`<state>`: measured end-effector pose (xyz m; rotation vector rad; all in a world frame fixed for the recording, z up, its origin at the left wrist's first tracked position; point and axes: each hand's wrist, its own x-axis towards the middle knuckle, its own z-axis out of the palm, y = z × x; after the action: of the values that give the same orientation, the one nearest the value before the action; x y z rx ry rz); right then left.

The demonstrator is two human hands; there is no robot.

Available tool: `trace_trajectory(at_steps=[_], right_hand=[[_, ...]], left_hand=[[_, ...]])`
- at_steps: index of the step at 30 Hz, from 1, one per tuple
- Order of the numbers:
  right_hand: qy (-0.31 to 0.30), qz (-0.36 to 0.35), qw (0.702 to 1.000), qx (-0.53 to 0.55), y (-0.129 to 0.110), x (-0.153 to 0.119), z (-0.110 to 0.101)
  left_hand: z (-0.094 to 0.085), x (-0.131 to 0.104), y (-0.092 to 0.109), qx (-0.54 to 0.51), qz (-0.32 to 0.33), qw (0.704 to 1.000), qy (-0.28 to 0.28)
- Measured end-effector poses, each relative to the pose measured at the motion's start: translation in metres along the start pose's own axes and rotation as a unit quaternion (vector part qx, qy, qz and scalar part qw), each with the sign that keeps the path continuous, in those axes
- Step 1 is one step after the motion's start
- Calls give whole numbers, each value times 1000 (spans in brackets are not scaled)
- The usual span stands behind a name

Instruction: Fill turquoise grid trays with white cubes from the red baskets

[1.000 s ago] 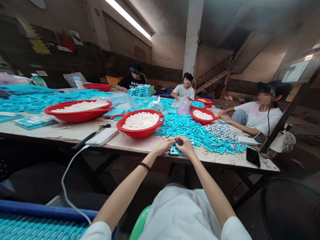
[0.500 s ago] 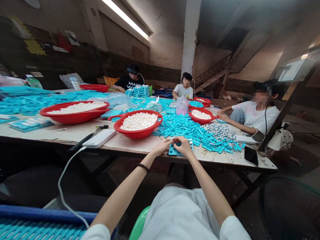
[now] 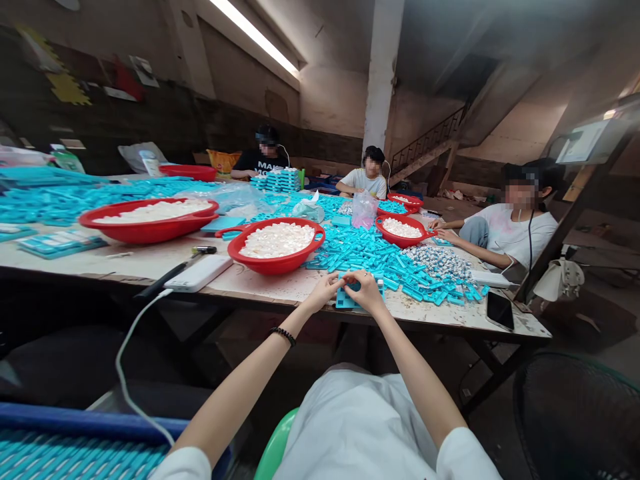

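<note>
My left hand (image 3: pixel 324 292) and my right hand (image 3: pixel 365 291) meet at the table's near edge, fingertips pinched close together. Whatever sits between the fingertips is too small and covered to make out. Under and behind the fingers lies a blue plastic tray with square openings (image 3: pixel 345 301), partly hidden by my right hand; a white piece shows at its right end. Just beyond spreads a heap of blue plastic parts (image 3: pixel 360 250). A red basin (image 3: pixel 275 265) full of small white pieces (image 3: pixel 277 240) stands to the left of my hands.
A white power bank (image 3: pixel 199 273) with a cable lies left at the table edge. A phone (image 3: pixel 500 311) lies near the right corner, by a pile of small white-and-dark pieces (image 3: pixel 437 263). Another red basin (image 3: pixel 150 238) stands left. Several co-workers sit around the table.
My hands stay together over the blue tray, with only a slight shift of the fingers. The view has tilted a little.
</note>
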<state>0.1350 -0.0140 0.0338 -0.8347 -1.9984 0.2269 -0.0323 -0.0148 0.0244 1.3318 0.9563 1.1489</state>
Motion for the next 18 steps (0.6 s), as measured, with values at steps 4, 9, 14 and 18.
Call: trace_trajectory(at_steps=[4,9,14,18], right_hand=[[3,-2,1000,1,-1,1,-1],[4,-3,1000,5,-4,-1,-5],[26,-2,999,42,-4,0,0],[58,23,990,123,15,12,-18]], left_hand=[[-1,2,-2,-4,0,1000,7],[-3,2,2,-63,-17,998,-4],[-2,-1,9,-74,-26,997,-25],[4,-2,14,-84,-48,995,7]])
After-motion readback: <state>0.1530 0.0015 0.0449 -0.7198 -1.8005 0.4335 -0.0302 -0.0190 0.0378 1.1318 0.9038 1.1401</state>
